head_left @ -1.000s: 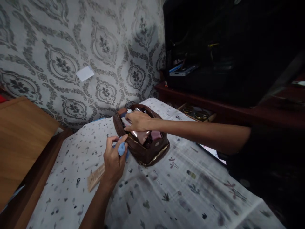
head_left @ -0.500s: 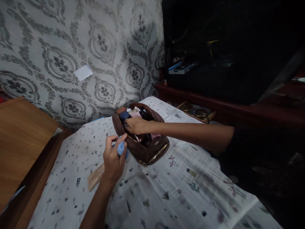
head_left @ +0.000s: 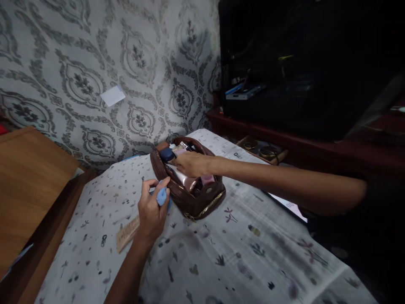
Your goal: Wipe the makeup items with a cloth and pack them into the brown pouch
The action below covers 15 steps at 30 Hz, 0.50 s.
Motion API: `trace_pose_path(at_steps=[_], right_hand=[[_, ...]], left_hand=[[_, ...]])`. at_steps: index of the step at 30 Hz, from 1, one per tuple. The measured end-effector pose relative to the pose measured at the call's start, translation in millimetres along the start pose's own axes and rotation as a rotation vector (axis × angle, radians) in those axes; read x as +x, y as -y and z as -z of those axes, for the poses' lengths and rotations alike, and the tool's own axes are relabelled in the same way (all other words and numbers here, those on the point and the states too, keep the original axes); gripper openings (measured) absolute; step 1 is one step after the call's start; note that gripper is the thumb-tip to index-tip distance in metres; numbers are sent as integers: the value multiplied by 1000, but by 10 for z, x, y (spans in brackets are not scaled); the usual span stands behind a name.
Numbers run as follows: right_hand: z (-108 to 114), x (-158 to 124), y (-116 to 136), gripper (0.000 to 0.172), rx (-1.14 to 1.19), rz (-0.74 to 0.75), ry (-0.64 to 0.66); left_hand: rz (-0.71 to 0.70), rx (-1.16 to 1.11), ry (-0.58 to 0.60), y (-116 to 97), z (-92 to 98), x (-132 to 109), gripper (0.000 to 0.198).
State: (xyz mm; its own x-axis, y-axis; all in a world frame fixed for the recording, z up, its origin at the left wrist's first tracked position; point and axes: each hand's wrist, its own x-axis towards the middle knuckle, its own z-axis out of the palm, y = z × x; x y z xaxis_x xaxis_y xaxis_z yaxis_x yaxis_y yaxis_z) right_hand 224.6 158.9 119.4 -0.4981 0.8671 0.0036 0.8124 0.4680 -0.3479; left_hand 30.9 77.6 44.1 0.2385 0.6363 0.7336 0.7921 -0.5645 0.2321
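Observation:
An unzipped brown toiletry bag [head_left: 205,207] sits on the patterned cloth, full of small items. My left hand [head_left: 152,211] is closed round a light blue sponge-like piece [head_left: 161,196], its fingertips at the bag's near left edge. Over the bag's opening, my right hand [head_left: 191,164] reaches in; its fingertips are hidden among the contents. Beside it inside lie a dark blue round-capped item [head_left: 167,154] and a shiny pinkish tube [head_left: 185,179]. A beige, printed flat packet or tube [head_left: 126,234] lies by my left wrist, partly covered by it.
White printed cloth [head_left: 221,270] covers the surface. A wooden board [head_left: 31,177] stands at the left, and patterned wallpaper rises behind. To the right are a large dark screen [head_left: 300,63], a reddish-brown stand and an open drawer [head_left: 262,150] with round items.
My right hand has shifted slightly right inside the bag, uncovering more of the shiny tube and the blue cap. The left hand keeps its hold on the blue piece.

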Motion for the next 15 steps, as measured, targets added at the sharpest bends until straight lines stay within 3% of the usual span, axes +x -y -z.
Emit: trace_pose_path(at_steps=[6, 11, 15], right_hand=[[-58, -51, -103, 25, -117, 58, 82], [88, -195, -112, 27, -17, 84, -148], [204, -386, -85, 26, 193, 121, -341]], left_hand=[[11, 11, -4, -15, -4, 8, 40], [16, 28, 21, 32, 33, -13, 42], [134, 82, -22, 195, 214, -31, 43]])
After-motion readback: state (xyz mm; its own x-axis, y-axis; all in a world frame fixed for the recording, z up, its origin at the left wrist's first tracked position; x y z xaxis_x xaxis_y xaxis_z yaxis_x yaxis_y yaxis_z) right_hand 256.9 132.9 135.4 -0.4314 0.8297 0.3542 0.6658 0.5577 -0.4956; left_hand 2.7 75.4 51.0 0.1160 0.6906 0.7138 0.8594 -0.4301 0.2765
